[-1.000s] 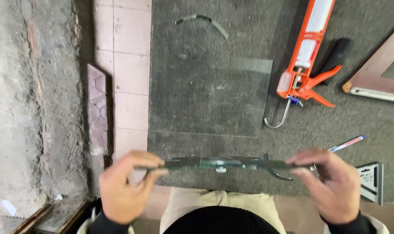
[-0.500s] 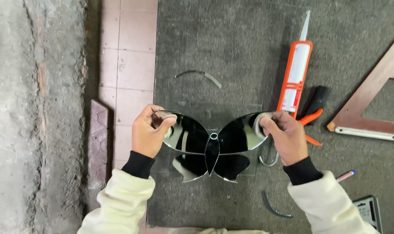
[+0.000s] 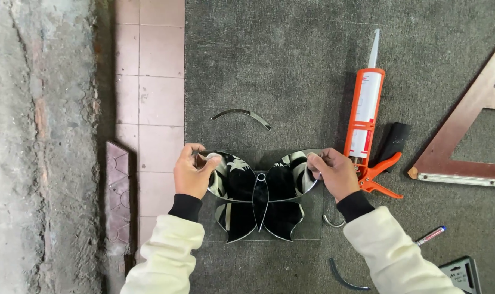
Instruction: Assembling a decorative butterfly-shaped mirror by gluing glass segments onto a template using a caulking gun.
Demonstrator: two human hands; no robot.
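The left hand (image 3: 192, 173) curls around the upper tip of the left wing of a butterfly-shaped mirror (image 3: 260, 196), its fingers (image 3: 208, 160) pinched together on the wing's edge, thumb on top. The right hand (image 3: 334, 173) does the same on the right wing tip, fingers (image 3: 315, 161) closed on the rim. The mirror lies flat, or nearly so, over a clear rectangular glass pane (image 3: 311, 226) whose edges show faintly below and beside the wings. Both rest on a dark grey carpet mat (image 3: 280, 65) that covers the work surface.

Just right of the right hand lies an orange caulking gun (image 3: 367, 117) with a white cartridge, nozzle pointing away from the person; its trigger handle sits close to the right knuckles. A black block (image 3: 394, 141) lies beside the gun. Farther right is a brown triangular frame (image 3: 465, 141). A curved mirror offcut (image 3: 242, 115) lies above the butterfly, well apart from it, and another curved sliver (image 3: 342, 277) lies near the right sleeve. A metal hook (image 3: 332, 222) peeks out under the right wrist. A red-and-blue marker (image 3: 431, 236) lies to the lower right. Left of the mat are pale pink floor tiles (image 3: 149, 81) and a rough concrete strip (image 3: 35, 141).
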